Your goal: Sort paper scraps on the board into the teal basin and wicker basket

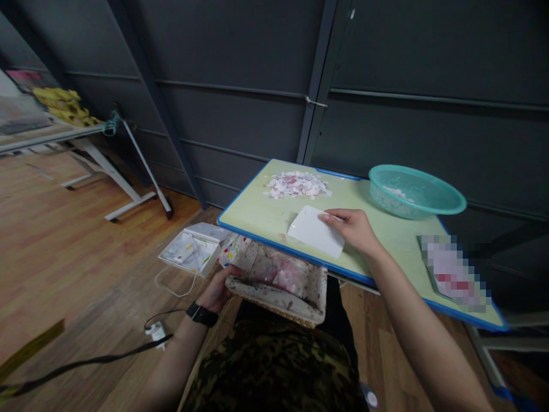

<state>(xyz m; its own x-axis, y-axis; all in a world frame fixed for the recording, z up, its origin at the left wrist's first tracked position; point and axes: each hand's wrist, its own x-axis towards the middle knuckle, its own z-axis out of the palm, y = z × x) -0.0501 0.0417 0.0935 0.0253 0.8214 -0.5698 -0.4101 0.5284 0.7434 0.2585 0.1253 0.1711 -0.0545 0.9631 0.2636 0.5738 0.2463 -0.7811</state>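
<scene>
In my right hand [351, 226] is a flat white card [315, 232], its lower edge close to the front rim of the small yellow-green table [257, 209]. My left hand [225, 284] grips the left side of a stained, cloth-lined basket [274, 303], which I hold over my lap, partly below the table's front edge. Inside the basket lies some pinkish, clear material that I cannot make out. Behind the card, a heap of small white and pink pieces [298, 185] is spread on the tabletop.
A turquoise plastic colander [416, 191] with a few white bits stands at the table's back right. A blurred flat object [454, 274] lies at the right end. An open white box [191, 252], a cable and a white power plug [156, 333] are on the floor at left.
</scene>
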